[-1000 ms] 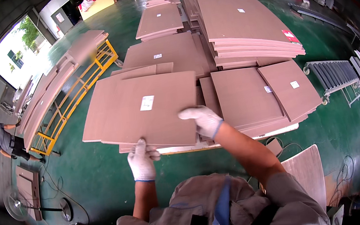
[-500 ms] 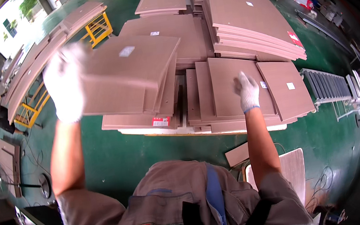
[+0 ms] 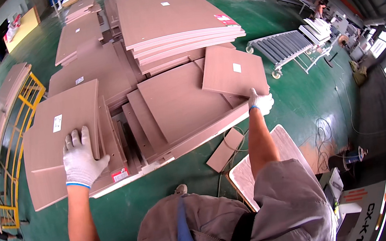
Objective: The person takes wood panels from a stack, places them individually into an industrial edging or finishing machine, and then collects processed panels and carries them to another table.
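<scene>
White knitted gloves cover both my hands. My left hand [image 3: 81, 158] lies with fingers spread on the brown flat panel [image 3: 76, 107] topping the left stack; a white label is stuck to that panel. Over at the right stack, my right hand [image 3: 262, 102] is closed round the near right corner of a smaller brown panel [image 3: 219, 70], which also bears a white label. This smaller panel sits askew over a larger brown panel [image 3: 171, 104]. The fingertips of my right hand are partly hidden at the panel's edge.
More stacks of brown panels [image 3: 173, 17] stand behind. A yellow-framed rack [image 3: 27, 102] holds panels at the left. Beyond the right stack is a roller conveyor [image 3: 281, 49]. Near my right arm are a wood-topped small table [image 3: 282, 140], a loose panel [image 3: 225, 150] and floor cables [image 3: 322, 132].
The view has turned right. My left hand, raised and blurred before, now rests on the left stack's top panel. My right hand has moved to the smaller panel's corner, and that panel has turned.
</scene>
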{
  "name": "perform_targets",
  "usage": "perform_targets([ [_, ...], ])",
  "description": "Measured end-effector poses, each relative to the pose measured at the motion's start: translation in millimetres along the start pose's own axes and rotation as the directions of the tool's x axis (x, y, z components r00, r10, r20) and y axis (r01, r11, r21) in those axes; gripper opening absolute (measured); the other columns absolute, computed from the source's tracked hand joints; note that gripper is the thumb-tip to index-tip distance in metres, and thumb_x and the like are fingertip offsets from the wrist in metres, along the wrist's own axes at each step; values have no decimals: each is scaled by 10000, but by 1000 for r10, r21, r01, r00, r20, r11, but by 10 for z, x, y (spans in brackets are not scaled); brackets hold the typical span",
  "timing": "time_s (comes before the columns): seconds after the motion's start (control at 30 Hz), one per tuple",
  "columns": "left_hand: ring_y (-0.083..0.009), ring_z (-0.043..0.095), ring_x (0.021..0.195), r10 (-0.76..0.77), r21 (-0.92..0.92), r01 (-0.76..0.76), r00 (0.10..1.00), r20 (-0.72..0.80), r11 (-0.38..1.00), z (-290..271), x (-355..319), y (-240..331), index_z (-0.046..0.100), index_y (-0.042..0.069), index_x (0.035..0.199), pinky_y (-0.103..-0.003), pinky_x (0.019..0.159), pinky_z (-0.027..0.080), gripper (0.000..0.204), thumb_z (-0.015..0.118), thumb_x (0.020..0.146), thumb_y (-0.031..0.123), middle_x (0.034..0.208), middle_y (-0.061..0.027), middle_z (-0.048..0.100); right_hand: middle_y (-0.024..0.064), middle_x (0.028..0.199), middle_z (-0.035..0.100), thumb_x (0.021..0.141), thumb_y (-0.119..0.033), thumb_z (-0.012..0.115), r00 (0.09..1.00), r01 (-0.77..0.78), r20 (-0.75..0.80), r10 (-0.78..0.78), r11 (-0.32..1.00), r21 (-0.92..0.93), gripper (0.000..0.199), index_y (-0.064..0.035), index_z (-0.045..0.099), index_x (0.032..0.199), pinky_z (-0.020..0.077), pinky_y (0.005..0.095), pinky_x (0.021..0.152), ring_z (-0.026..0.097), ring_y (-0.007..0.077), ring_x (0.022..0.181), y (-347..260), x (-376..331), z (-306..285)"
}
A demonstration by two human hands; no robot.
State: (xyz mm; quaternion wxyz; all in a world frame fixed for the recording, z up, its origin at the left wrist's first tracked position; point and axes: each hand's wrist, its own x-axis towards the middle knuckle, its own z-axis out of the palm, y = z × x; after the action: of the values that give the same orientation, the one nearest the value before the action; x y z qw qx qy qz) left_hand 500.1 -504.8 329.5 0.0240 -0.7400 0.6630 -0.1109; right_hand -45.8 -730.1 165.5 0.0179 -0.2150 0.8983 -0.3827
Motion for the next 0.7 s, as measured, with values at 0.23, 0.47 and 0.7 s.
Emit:
perform_targets([
  [0.23,-529,649,1126,132,291,-119,991,-27,949,249,77,181,460,152,1581,-533,894,597,701,639,904,131,1277,-418,577,103,922,743,923,-224,797,976,-162,212,50,817,554,302,-13,739,1132,582,408,701,709,256,816,871,1500,696],
  [0.47,-515,658,1112,143,522,-128,990,12,843,181,-907,102,437,168,1600,-508,848,611,710,649,922,182,1291,-414,571,9,680,603,908,-447,810,654,-643,755,51,563,519,361,-148,630,819,465,341,492,574,170,518,507,570,388],
  [0.7,-496,595,1268,72,81,-65,993,-94,995,291,-530,46,444,144,1587,-553,1015,536,1027,864,723,508,1460,-321,526,99,671,659,860,-282,883,721,-496,686,99,765,411,516,29,546,1095,538,387,403,622,240,455,523,141,253],
])
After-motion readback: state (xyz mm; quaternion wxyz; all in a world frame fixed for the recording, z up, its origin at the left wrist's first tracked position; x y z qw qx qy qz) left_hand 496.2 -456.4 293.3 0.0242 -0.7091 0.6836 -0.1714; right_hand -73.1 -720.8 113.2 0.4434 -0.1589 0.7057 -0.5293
